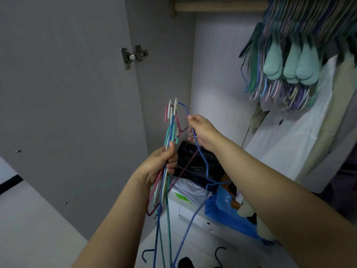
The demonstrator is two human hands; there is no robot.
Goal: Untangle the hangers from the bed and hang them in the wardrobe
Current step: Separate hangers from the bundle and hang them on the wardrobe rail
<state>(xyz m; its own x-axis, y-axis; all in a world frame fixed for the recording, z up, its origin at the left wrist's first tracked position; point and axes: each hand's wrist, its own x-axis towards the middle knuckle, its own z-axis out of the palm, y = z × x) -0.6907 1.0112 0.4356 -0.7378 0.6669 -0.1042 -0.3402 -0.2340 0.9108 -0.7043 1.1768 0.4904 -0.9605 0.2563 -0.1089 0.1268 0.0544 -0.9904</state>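
Gripping a bunch (170, 132) of about six thin hangers by their necks, the left hand (160, 165) holds them upright before the open wardrobe (218, 70) while the right hand (202, 132), just beside, pinches one blue hanger (202, 159) apart, under the bare left stretch of rod (220, 6).

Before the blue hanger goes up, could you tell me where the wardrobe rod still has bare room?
The rod is bare from its left bracket to the hung hangers, which crowd the right end. The right hand pinches the blue hanger; the left hand grips the bundle.
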